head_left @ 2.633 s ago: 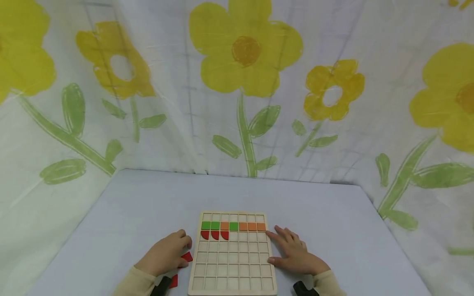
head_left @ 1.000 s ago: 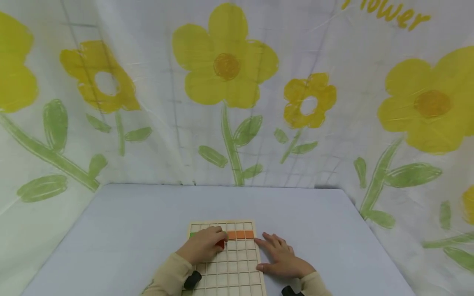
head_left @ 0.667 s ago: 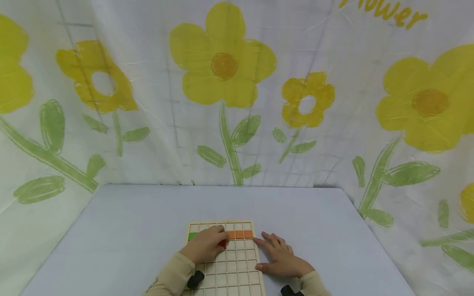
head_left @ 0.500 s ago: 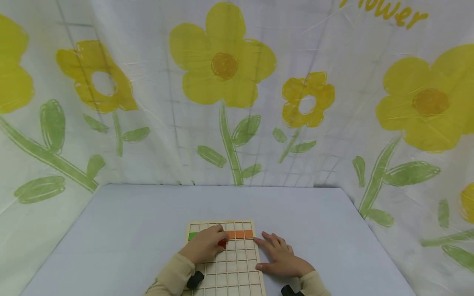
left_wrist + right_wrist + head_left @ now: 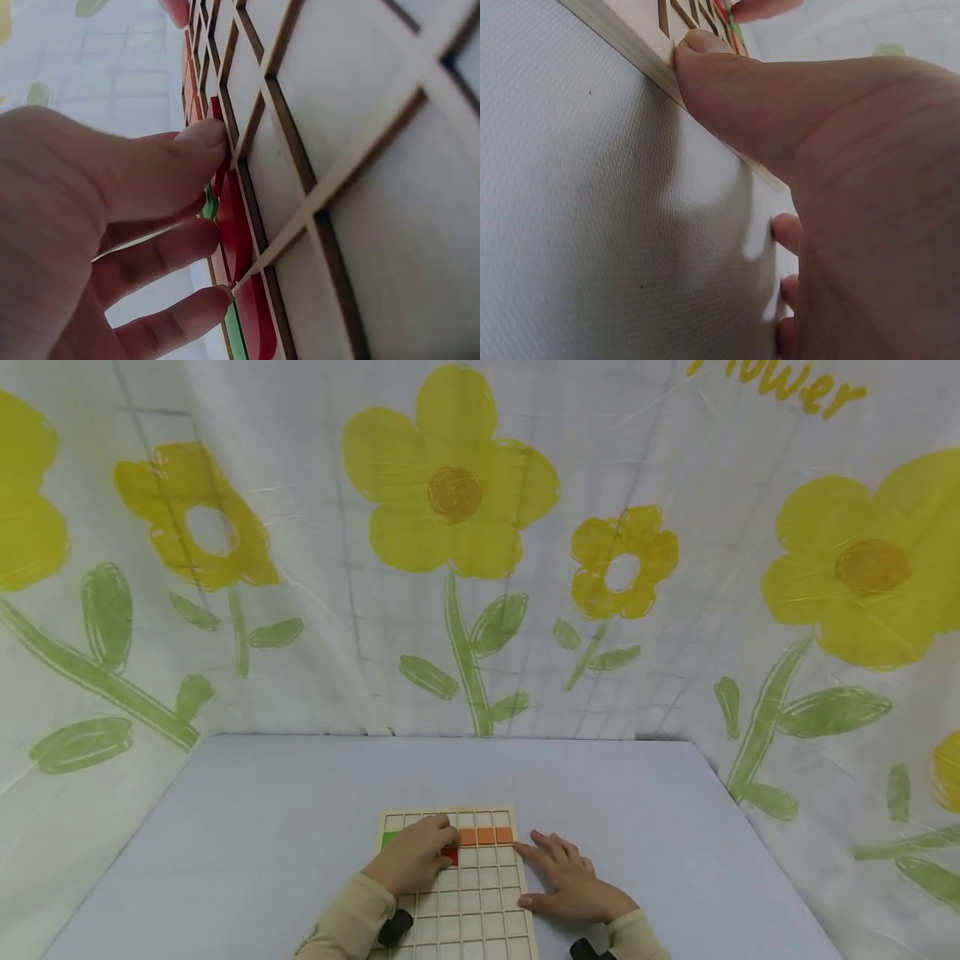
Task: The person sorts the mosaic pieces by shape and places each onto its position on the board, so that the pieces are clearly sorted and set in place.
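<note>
A wooden grid board [image 5: 469,924] lies on the table, seen in the head view. My left hand [image 5: 412,857] reaches over its upper left part, thumb and fingertips on a red tile [image 5: 452,857] at a cell in the third row. In the left wrist view the thumb lies against that tile, and red pieces with a curved edge [image 5: 237,232] sit in neighbouring cells beside the other fingers. My right hand [image 5: 573,885] is spread at the board's right side, its thumb [image 5: 705,71] touching the edge and its other fingers resting on the table.
Orange square tiles [image 5: 486,836] fill cells at the right of the second row. A green square tile [image 5: 388,838] shows at its left end; the left hand hides the tiles between. Behind the white table [image 5: 600,785] hangs a sheet with yellow flowers [image 5: 455,493].
My left hand has moved from loose red pieces left of the board onto the grid with a red tile, which now lies flatter at the cell. My right hand keeps its place at the board's edge.
</note>
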`<state>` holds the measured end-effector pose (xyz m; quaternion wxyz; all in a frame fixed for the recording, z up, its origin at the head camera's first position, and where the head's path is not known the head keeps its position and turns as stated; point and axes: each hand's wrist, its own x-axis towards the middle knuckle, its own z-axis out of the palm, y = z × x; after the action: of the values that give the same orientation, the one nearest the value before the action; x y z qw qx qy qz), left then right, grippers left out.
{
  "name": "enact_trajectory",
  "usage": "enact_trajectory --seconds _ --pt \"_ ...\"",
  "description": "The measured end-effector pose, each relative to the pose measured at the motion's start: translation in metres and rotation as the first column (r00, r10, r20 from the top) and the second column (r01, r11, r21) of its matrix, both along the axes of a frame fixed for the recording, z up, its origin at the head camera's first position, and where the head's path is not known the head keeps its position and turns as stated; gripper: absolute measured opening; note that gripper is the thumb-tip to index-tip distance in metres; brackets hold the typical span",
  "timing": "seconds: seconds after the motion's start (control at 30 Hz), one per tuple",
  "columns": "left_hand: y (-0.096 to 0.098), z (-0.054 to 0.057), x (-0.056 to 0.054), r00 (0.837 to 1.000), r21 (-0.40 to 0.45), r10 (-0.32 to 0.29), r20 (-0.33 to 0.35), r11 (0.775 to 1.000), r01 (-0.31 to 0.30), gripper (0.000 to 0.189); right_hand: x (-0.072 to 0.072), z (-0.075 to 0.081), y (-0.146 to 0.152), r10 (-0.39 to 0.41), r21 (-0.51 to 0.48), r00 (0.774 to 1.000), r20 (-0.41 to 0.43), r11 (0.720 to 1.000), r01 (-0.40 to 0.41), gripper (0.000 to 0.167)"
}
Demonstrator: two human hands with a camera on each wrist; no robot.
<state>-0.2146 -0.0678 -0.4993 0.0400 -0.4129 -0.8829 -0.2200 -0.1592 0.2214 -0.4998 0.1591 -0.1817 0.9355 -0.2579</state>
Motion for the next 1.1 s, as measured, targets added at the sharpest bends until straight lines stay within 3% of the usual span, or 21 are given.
enact_trajectory --seconds 0.23,0.43,0.5,0.63,0.73,0.97,1.1 --pt "-0.014 -0.002 0.008 0.999 0.027 0.052 0.012 0.998 -0.052 0.006 -0.002 -0.004 0.001 -0.007 0.006 1.000 0.010 1.000 0.007 0.076" --pt "-0.052 -0.006 0.033 0.984 0.023 0.165 -0.069 0.986 -0.164 0.005 -0.002 -0.005 0.001 -0.008 -0.012 1.000 0.021 1.000 0.008 0.074" --pt "-0.067 -0.005 0.044 0.975 0.004 0.219 -0.046 0.976 -0.219 0.006 -0.001 -0.004 0.000 -0.007 -0.018 1.000 0.020 1.000 0.007 0.073" --pt "-0.095 -0.003 0.064 0.950 -0.062 0.300 0.083 0.953 -0.295 0.012 0.000 -0.001 0.001 -0.005 -0.020 1.000 0.010 1.000 0.005 0.072" --pt "-0.110 -0.004 0.072 0.939 -0.092 0.315 0.135 0.948 -0.304 0.016 -0.001 0.002 0.002 -0.008 -0.012 1.000 0.005 1.000 0.008 0.073" --pt "-0.123 -0.013 0.081 0.935 -0.109 0.330 0.134 0.942 -0.317 0.020 -0.002 0.002 0.001 -0.015 -0.012 1.000 0.016 1.000 0.016 0.073" --pt "-0.128 -0.023 0.084 0.952 -0.057 0.288 0.100 0.957 -0.283 0.018 -0.002 -0.001 0.000 -0.013 -0.009 1.000 0.019 1.000 0.013 0.074"
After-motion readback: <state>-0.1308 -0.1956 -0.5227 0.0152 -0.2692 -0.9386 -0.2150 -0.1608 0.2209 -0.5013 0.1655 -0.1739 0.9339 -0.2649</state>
